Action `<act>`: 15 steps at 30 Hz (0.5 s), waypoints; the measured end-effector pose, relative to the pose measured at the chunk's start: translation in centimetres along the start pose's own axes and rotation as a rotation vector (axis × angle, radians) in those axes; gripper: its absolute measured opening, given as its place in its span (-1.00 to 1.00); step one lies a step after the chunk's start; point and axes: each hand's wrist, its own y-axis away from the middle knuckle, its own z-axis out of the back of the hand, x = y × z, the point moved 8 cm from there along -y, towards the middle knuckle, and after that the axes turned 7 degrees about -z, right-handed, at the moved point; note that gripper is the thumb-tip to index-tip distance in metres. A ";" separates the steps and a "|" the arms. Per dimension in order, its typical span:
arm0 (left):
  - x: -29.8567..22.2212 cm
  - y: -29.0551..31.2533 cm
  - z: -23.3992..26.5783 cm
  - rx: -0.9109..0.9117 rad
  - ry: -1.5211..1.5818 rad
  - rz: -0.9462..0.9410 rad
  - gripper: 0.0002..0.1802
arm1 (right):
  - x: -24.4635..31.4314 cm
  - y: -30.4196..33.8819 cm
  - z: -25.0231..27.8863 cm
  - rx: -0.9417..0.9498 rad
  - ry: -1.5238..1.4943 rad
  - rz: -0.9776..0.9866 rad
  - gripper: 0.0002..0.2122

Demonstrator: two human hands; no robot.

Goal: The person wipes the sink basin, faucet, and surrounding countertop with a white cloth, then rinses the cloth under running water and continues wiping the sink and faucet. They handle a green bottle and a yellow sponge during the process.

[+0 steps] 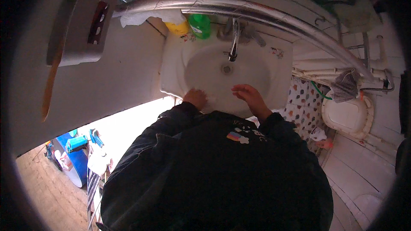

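Note:
My left hand (196,98) is over the near left edge of the white washbasin (172,66). Its fingers are smeared and point down, so their pose is unclear. Over the near part of the bowl, my right hand (250,96) has its fingers stretched out to the left, holding nothing visible. A chrome faucet (234,45) stands at the basin's back, its spout above the drain (226,69). Whether water runs from it cannot be made out. On the back left corner of the basin are a green bottle (199,26) and a yellow container (177,28).
A silvery curved rail (257,10) crosses above the basin, with a white cloth (150,16) at its left end. A wall (124,64) borders the left side. To the right, a grey cloth (345,86) hangs near pipes above a pale plastic lid (346,114).

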 end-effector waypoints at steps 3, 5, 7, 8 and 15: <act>5.5 1.6 2.6 -0.195 -0.100 0.160 -0.58 | -0.4 -0.2 0.2 0.013 -0.016 0.011 -0.72; 8.2 2.0 3.3 -0.357 -0.229 0.183 -0.58 | -0.7 -0.3 0.6 0.005 0.000 -0.002 -0.73; 10.0 2.2 4.3 -0.487 -0.245 0.194 -0.58 | -1.0 -0.2 0.8 0.017 0.014 0.012 -0.72; 10.5 2.6 4.9 -0.537 -0.184 0.247 -0.59 | -1.1 -0.1 0.9 0.021 0.024 0.019 -0.72; 9.0 2.4 -0.1 -0.504 -0.138 0.294 -0.65 | -2.5 0.4 1.4 -0.029 -0.096 0.028 -0.77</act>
